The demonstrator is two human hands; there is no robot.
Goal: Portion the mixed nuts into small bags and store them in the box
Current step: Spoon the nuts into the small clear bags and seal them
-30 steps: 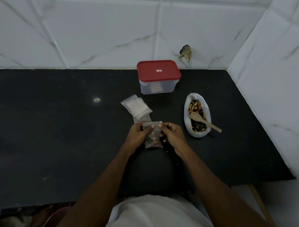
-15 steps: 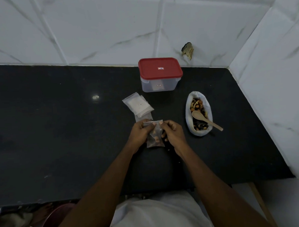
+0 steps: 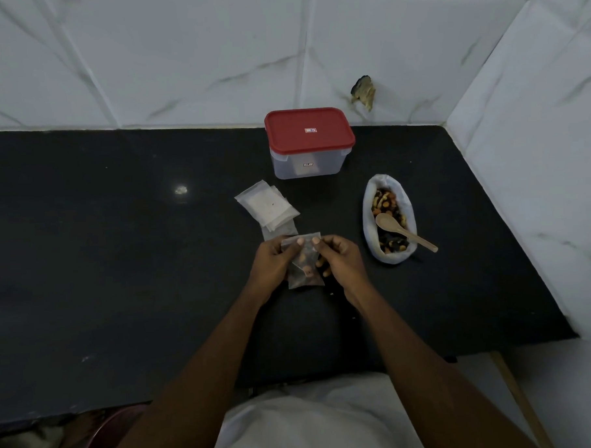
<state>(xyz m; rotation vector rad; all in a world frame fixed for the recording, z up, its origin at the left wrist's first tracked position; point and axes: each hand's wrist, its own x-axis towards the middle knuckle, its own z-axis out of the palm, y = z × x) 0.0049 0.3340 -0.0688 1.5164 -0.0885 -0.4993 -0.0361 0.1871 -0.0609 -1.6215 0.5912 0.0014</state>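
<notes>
Both hands, left hand [image 3: 272, 263] and right hand [image 3: 340, 264], pinch the small bag [image 3: 304, 271] of nuts at its top edge, fingertips closed. Bare black counter [image 3: 120, 265] spreads left of the bag

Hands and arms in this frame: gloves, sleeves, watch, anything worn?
Nothing worn. Left hand and right hand are bare, no gloves, rings or watch visible. Both forearms are bare up to the frame edge, no sleeves showing. A white garment covers the torso below.
</notes>
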